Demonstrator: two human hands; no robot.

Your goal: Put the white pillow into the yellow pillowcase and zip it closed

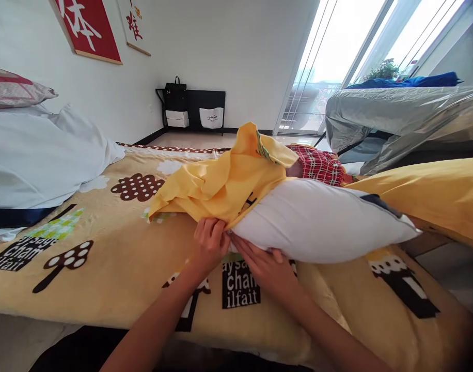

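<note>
Forearms (153, 318) come in from the lower edge and meet over a tan blanket (120, 268) printed with brown trees, dotted shapes and black blocks of white lettering. The left hand (211, 240) is nearly closed, its fingers curled down on the edge of a yellow cover (209, 181). The right hand (265, 261) lies just beside it, fingers stretched toward the left fingertips and thumb lifted against a white pillow (310, 219); how firmly it grips, and what exactly is between its fingers, cannot be told.

The pillow lies on the blanket, its bare part running from the hands toward the right. The cover drapes loosely at the pillow's left end, rumpled and peaked at the top, with a black marking near the lower edge. How far the pillow goes in under it is hidden.

To the right of the pillow spreads another yellow cloth (426, 188); behind the pillow is a red plaid cloth (317, 164). White bedding (38, 150) is heaped at the left, with a patterned cushion (12, 90) on top.

Farther off at the right, clear sheeting (372, 108) covers something bulky, a blue cloth (414, 81) on it. By the far wall (236, 51) are a black bag (175, 96), a white box (176, 119) and a white bag (212, 118). A red scroll (87, 31) hangs at the left; glass doors (337, 46) stand bright at the right.
</note>
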